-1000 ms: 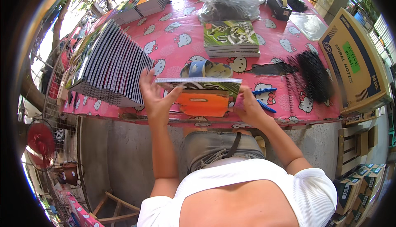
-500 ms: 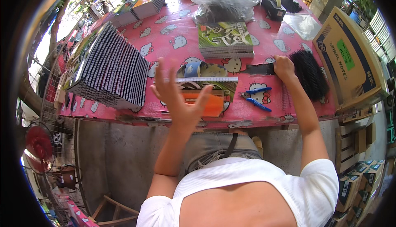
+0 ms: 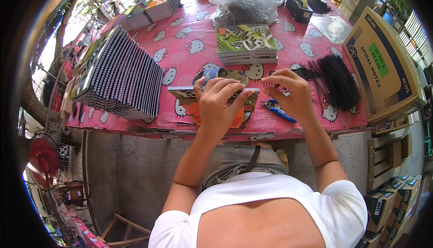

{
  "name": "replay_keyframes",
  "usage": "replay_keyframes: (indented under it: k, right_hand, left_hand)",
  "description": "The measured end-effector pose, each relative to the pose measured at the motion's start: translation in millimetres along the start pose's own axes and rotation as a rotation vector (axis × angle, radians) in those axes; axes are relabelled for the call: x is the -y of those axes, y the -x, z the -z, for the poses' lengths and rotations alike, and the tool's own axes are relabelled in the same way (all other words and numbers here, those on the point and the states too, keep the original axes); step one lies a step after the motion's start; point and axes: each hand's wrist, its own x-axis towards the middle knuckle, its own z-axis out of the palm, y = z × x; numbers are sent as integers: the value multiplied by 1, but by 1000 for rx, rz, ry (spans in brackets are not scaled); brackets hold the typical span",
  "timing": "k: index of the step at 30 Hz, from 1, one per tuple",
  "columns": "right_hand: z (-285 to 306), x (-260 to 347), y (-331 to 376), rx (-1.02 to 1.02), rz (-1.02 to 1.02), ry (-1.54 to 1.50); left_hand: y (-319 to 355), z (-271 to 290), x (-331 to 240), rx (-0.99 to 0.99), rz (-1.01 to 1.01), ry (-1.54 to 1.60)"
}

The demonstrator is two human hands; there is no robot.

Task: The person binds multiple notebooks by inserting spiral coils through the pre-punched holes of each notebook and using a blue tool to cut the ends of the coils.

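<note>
My left hand (image 3: 219, 104) rests on an unbound notebook (image 3: 184, 93) that stands on edge above an orange pad (image 3: 195, 112) at the table's front. My right hand (image 3: 291, 94) pinches one black spiral coil (image 3: 276, 84) at the notebook's right end. A pile of black spiral coils (image 3: 337, 82) lies to the right. Blue-handled pliers (image 3: 278, 111) lie below my right hand.
A fanned stack of bound notebooks (image 3: 118, 74) fills the left of the pink patterned tablecloth (image 3: 185, 52). A green-covered notebook stack (image 3: 246, 44), a clear plastic bag (image 3: 246, 4), a tape dispenser (image 3: 298, 6) and a cardboard box (image 3: 383, 70) stand around. Boxes (image 3: 388, 203) sit on the floor.
My right hand reached out to the coil pile, then came back to the notebook holding one coil. My left hand lifted off and settled on the notebook again.
</note>
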Motion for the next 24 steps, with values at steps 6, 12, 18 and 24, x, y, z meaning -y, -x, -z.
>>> replay_keyframes:
  k: [6, 12, 18, 24]
  right_hand:
    - [2, 0, -11, 277, -222, -214]
    - [4, -7, -10, 404, 42, 11]
    - [2, 20, 0, 212, -183, -62]
    - [3, 30, -8, 208, 53, 218]
  left_hand:
    - [-1, -2, -2, -95, 21, 89]
    - [3, 3, -4, -20, 79, 54]
    - [6, 5, 4, -54, 69, -37]
    - [8, 9, 1, -4, 51, -37]
